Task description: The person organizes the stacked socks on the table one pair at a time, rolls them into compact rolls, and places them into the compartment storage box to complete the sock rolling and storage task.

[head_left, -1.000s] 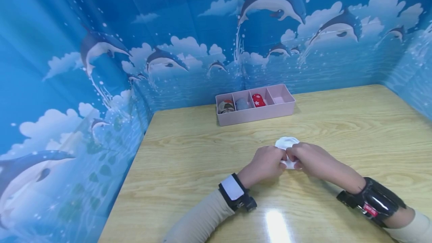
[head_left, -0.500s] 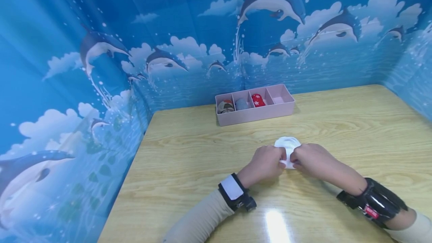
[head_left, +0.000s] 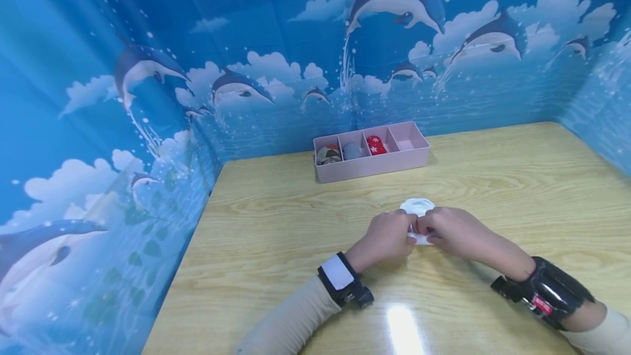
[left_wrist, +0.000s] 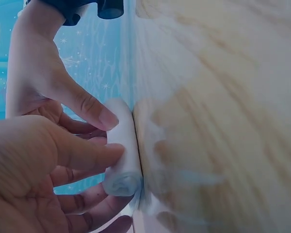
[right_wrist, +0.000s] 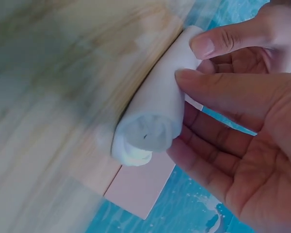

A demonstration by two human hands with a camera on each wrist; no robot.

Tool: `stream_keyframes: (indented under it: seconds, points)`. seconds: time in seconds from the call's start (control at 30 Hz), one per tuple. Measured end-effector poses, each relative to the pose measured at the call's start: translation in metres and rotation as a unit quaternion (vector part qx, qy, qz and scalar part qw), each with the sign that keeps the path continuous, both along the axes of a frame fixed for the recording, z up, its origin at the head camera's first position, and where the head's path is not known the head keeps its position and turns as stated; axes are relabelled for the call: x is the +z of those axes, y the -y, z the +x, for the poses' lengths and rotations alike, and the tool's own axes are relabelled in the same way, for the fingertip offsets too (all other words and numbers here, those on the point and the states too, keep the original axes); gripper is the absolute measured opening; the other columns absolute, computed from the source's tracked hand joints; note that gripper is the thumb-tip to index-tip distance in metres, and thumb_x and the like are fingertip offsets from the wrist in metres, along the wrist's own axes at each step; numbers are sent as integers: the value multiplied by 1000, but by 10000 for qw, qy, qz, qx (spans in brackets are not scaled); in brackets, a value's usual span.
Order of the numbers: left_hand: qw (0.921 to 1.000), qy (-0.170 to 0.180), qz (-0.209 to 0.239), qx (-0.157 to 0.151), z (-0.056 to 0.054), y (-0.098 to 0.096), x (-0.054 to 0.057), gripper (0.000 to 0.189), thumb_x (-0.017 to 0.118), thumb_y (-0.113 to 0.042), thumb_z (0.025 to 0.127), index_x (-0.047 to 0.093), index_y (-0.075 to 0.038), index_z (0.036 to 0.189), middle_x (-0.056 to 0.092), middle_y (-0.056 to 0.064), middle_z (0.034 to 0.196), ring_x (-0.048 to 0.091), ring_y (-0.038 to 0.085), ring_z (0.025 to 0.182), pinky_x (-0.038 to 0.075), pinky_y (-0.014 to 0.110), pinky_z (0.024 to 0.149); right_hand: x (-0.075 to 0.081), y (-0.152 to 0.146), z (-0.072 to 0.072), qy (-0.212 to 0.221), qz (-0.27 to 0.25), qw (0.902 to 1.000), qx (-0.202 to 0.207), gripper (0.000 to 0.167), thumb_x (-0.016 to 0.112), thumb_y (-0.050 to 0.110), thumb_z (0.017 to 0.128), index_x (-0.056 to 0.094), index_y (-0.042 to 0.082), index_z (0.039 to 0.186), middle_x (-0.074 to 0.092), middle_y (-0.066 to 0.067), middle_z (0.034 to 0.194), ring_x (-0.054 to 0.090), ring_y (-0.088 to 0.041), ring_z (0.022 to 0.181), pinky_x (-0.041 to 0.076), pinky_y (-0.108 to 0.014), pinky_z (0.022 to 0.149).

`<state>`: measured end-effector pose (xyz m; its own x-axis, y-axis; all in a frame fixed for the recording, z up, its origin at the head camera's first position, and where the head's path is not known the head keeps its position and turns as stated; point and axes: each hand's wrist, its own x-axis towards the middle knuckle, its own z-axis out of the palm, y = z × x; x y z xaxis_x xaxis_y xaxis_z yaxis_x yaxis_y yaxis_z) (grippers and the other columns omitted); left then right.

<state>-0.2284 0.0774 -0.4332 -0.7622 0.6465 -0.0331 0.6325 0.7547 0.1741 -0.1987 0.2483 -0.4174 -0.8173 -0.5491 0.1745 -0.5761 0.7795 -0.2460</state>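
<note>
A white cloth [head_left: 416,205], partly rolled up, lies on the table in front of the person. My left hand [head_left: 386,235] grips its left part, thumb on the near side. My right hand [head_left: 453,232] grips the right part, close against the left one. In the left wrist view the rolled part of the cloth [left_wrist: 123,155] is a tight cylinder with a spiral end, thumbs in front and fingers behind. The right wrist view gives the other end of the roll [right_wrist: 153,116], with a loose layer underneath it.
A pink box [head_left: 374,167] with compartments stands at the back of the wooden table [head_left: 276,201]. Three compartments hold a patterned bundle [head_left: 328,154], a grey bundle [head_left: 352,151] and a red bundle with white figures [head_left: 376,145]. A dolphin-print curtain [head_left: 276,26] hangs behind.
My right hand shifted slightly right, away from the left hand, then came back beside it on the roll. The left hand has barely moved. The box and bundles stay as they were.
</note>
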Motion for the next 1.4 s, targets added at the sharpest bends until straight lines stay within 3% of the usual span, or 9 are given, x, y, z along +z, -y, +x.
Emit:
stream_keyframes:
  seconds: [0.13,0.3,0.43,0.63,1.0,1.13,1.4]
  points:
    - [9998,92,177,44,0,1,1,3,75,-25,90,72,-27,90,59,-11,87,54,3,75,39,21,61,1,-3,-4,348,-203,9992,22,28,79,-4,78,65,21,74,59,15,73,45,-2,66,40,-23,61]
    - [9998,-134,66,-166,1,2,4,10,75,-24,85,69,-26,77,56,-9,81,51,5,67,37,22,56,1,-4,-7,594,-289,9978,-19,24,78,-2,79,69,20,78,67,11,78,51,-3,69,44,-25,63]
    - [9992,-328,-24,-239,1,3,4,8,76,-27,86,70,-26,82,57,-10,79,50,4,67,35,21,55,1,-4,-8,598,-334,9977,-17,25,78,-2,79,68,20,76,64,12,75,49,-3,67,42,-24,62]
    - [9994,-247,96,-215,1,2,3,6,73,-28,91,77,-26,94,63,-14,78,52,2,67,35,19,56,3,-4,-6,502,-309,9983,27,27,76,-3,78,67,22,71,60,16,70,45,1,64,40,-22,59]
    - [9985,481,220,-161,-3,2,2,11,74,-29,91,76,-25,100,71,-17,86,59,2,76,38,16,63,-2,4,3,43,218,9998,8,28,84,0,71,67,21,65,54,12,67,38,-3,61,36,-21,54]
    - [9976,625,220,-190,-4,2,2,12,73,-30,92,73,-23,102,69,-15,85,57,3,75,38,17,63,-3,3,4,-95,229,9997,28,21,87,6,73,73,21,67,53,12,70,39,-2,64,36,-20,54]
    - [9987,259,-228,-377,-3,2,4,10,67,-34,97,74,-27,93,58,-12,81,52,4,73,38,21,57,-6,-1,0,-122,47,9997,195,24,85,5,73,74,25,69,56,12,69,42,0,64,38,-19,56]
